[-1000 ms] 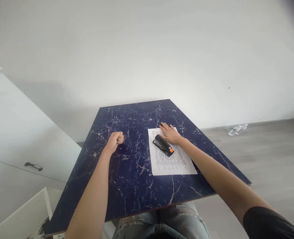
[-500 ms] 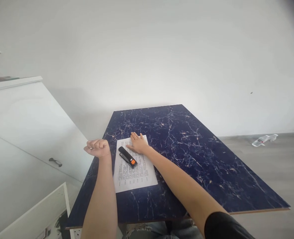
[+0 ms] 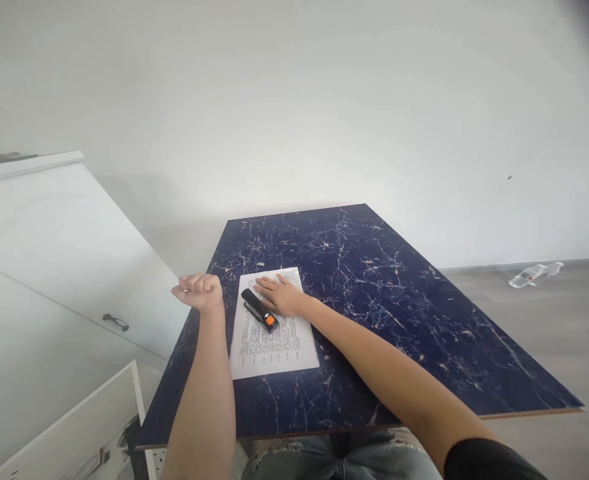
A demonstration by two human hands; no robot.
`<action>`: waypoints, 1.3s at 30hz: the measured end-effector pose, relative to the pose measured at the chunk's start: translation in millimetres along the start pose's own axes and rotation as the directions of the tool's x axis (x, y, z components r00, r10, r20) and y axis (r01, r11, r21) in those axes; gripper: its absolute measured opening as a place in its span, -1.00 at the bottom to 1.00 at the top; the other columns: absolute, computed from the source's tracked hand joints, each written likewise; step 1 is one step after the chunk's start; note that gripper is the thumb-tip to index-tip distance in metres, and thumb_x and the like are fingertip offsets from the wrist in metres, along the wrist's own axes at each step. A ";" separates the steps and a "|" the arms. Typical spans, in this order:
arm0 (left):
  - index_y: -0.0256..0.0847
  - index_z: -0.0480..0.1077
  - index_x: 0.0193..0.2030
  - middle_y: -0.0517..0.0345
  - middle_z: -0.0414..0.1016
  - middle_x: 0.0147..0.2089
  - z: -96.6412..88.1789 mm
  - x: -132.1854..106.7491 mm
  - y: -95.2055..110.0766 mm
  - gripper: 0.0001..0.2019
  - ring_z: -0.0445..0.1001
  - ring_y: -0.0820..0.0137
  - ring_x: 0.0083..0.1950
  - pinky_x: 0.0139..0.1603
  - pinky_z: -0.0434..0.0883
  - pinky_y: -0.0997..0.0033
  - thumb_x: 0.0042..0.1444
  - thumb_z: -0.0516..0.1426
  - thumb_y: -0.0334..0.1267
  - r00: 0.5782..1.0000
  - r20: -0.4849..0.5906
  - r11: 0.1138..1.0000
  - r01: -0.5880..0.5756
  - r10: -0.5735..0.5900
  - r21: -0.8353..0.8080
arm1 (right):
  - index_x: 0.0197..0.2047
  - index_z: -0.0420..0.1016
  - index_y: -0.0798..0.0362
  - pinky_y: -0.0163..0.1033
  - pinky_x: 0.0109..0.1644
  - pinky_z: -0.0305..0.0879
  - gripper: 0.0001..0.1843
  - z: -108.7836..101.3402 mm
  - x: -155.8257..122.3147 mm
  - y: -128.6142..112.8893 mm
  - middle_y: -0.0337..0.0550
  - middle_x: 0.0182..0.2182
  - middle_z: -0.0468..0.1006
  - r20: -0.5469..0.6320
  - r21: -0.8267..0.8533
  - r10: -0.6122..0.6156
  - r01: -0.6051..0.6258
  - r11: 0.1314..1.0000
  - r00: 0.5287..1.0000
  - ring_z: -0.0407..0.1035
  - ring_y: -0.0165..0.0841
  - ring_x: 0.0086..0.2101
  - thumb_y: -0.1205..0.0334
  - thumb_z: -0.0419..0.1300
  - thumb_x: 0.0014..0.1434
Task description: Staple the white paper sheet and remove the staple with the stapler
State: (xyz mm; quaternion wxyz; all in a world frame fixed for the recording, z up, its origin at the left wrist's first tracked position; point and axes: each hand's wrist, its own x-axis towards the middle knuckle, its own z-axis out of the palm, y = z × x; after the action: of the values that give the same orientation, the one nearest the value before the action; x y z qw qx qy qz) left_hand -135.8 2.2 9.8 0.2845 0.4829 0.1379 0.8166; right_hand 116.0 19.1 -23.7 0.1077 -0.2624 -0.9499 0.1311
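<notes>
A printed sheet of paper (image 3: 273,337) lies on the left part of a dark blue marbled table (image 3: 384,313). A black stapler (image 3: 259,310) with an orange end rests on the sheet's upper left. My right hand (image 3: 280,295) lies flat on the paper with fingers stretched out, right beside the stapler. My left hand (image 3: 199,291) is a closed fist with the knuckles up, held over the table's left edge, a short way left of the paper. Nothing shows inside the fist.
A white cabinet (image 3: 49,267) with a dark handle (image 3: 115,322) stands to the left, with a white panel (image 3: 74,427) leaning below it. A plastic bottle (image 3: 534,273) lies on the grey floor at the right by the wall.
My view swung right to left, so the paper and stapler now sit left of centre. My left fist has moved off the tabletop to its left edge. My right hand stays flat on the paper.
</notes>
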 end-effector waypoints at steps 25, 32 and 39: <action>-0.19 0.39 -0.40 0.07 0.46 -0.37 136.3 -77.2 -91.8 -0.79 0.45 0.38 -0.36 -0.33 0.34 0.39 0.26 0.14 -0.22 0.696 -0.079 0.625 0.684 -0.714 0.377 | 0.12 0.51 -0.01 -0.04 -0.11 0.42 -0.35 -95.7 -146.4 50.7 -0.03 -0.08 0.58 -0.006 0.344 0.111 -0.102 0.934 0.994 0.46 -0.15 -0.19 -0.35 0.28 0.22; -0.20 0.52 -0.31 0.02 0.60 -0.22 135.3 -78.1 -90.3 -0.69 0.60 0.26 -0.17 -0.05 0.50 0.26 0.34 0.08 -0.08 0.728 0.046 0.565 0.488 -0.684 0.665 | 0.02 0.53 0.07 -0.18 -0.22 0.29 -0.70 -89.8 -141.0 47.6 -0.08 -0.22 0.53 -0.120 0.210 0.027 -0.001 0.978 0.992 0.39 -0.26 -0.28 0.29 0.26 0.20; -0.23 0.55 -0.27 -0.12 0.66 -0.16 137.7 -79.9 -91.1 -0.60 0.66 0.18 -0.11 0.07 0.54 0.13 0.32 0.15 0.09 0.705 -0.065 0.620 0.660 -0.706 0.423 | -0.09 0.57 0.02 -0.11 -0.01 0.33 -0.46 -77.6 -135.3 59.2 -0.09 -0.20 0.54 -0.277 0.494 0.389 -0.217 0.842 0.878 0.43 -0.23 -0.17 -0.01 -0.19 0.55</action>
State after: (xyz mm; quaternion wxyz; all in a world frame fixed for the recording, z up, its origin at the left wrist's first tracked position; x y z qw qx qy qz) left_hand 43.6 20.5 -24.3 0.4708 0.4862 0.4659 0.5701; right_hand 278.6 11.8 13.0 0.3179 -0.3997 -0.8017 0.3105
